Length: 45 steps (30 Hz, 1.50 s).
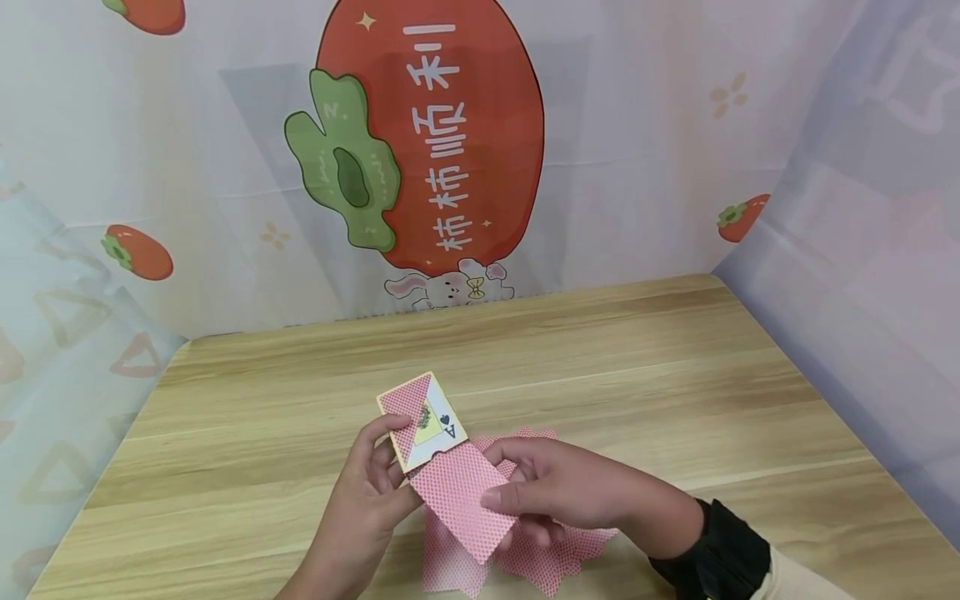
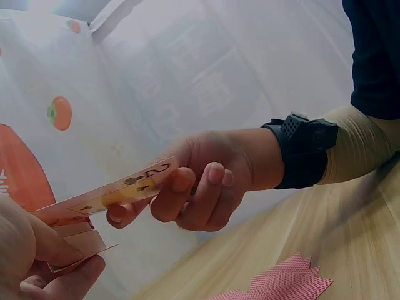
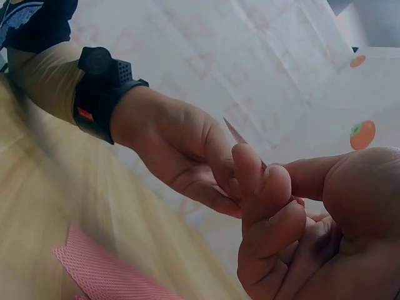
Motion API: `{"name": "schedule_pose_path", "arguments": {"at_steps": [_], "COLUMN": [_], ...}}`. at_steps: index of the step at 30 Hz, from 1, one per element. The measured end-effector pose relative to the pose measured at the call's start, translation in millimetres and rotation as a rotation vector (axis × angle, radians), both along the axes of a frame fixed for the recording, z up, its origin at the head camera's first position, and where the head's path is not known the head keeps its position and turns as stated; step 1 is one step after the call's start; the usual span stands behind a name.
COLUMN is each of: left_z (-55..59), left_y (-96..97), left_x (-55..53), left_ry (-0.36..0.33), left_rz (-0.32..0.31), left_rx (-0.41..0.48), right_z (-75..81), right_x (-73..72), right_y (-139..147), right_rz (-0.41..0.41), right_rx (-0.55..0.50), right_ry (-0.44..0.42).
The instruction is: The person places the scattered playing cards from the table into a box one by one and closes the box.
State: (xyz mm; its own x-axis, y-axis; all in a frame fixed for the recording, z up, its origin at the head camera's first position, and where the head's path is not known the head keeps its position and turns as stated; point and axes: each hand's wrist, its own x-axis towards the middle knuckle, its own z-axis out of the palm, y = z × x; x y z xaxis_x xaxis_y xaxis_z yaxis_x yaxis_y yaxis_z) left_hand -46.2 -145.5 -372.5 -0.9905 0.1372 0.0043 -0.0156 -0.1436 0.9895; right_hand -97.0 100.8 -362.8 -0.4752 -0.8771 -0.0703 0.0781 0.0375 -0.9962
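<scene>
My left hand point(image 1: 363, 496) grips a small playing-card box point(image 1: 438, 408), patterned in red with an ace of spades printed on its front. A red-backed playing card point(image 1: 459, 492) overlaps the box's lower end, angled down toward me. My right hand point(image 1: 558, 483) pinches that card by its outer part, thumb on the back. From the left wrist view, the card's face point(image 2: 119, 190) shows a 2 of clubs. Below both hands, several red-backed cards point(image 1: 453, 558) lie fanned and overlapping, partly hidden by the right hand.
The wood-grain table point(image 1: 247, 433) stretches out around the cards. A pale printed cloth point(image 1: 622, 167) with a large orange persimmon point(image 1: 480, 167) hangs at the back, and more cloth lines both sides. A black band point(image 1: 716, 546) circles the right wrist.
</scene>
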Motion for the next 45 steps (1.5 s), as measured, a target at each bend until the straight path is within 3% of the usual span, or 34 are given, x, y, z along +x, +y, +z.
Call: {"name": "schedule_pose_path", "arguments": {"at_steps": [8,13,20,30,38,41,45], "left_z": [-2.5,-2.9,-1.1,1.1,-2.7,-2.9,-3.6], "left_y": [0.9,1.9,2.6,0.4,3.9,6.0,9.1], "left_x": [-0.6,-0.3,-0.3,-2.3,-0.5,0.9,3.3], "left_ry": [0.003,0.008,-0.001,-0.026,-0.012,-0.007,-0.006], "left_rz": [0.001,0.002,0.011,0.054,0.031,0.025,-0.004], "left_rx": [-0.007,-0.006,-0.003,-0.016,-0.007,-0.001,0.02], "right_z": [-2.4,-1.2,0.2,2.4,3.0,0.8,-4.3], "right_x": [0.7,1.7,4.3,8.2,8.6,7.9,7.6], "right_y": [-2,-4,-6,-7,-9,-10,-15], "right_rz": [0.019,-0.033,-0.091,-0.089,-0.062,-0.098,-0.266], "right_rx": [-0.09,-0.025,0.065,0.018,-0.066,-0.075,0.043], "right_ry": [-0.094,-0.053,-0.067,-0.148,-0.231,-0.171,0.06]}}
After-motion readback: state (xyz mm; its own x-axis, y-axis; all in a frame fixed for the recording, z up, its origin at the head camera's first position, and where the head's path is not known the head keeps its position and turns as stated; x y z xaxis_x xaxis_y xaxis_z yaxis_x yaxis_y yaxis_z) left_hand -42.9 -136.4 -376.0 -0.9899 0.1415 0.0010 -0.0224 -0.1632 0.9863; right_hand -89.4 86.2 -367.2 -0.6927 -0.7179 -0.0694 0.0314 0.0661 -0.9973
